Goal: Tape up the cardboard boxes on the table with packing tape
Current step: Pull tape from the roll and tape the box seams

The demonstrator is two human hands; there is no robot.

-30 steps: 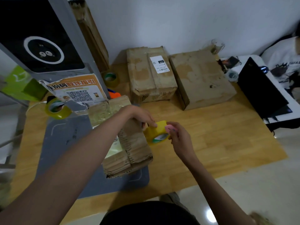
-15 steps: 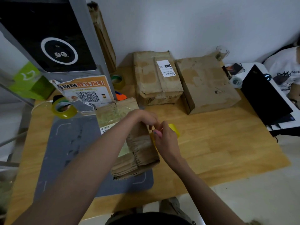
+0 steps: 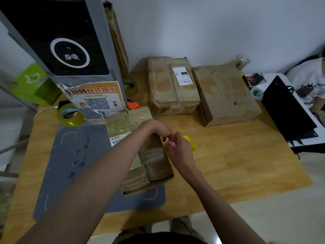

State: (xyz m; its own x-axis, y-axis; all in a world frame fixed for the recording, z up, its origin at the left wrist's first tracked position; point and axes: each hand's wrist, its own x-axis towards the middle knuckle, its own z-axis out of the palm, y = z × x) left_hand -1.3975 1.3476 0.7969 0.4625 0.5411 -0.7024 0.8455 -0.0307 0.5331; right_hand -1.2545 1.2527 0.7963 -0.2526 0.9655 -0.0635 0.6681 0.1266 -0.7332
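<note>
A worn cardboard box lies on a grey mat in front of me. My right hand is closed around a yellow roll of packing tape at the box's right edge; the hand hides most of the roll. My left hand rests on the box top, its fingertips pinched close to the right hand, where the tape end may be; I cannot make out the tape strip itself. Two more cardboard boxes stand at the back: one with a white label and a plain one.
A grey kiosk with a QR poster stands at the back left. Two other tape rolls sit nearby, one at the mat's far corner and one behind the kiosk. A black laptop and a seated person are at the right.
My right hand has turned over the tape roll and brought it against the box's right edge, next to my left fingers. The view has shifted slightly.
</note>
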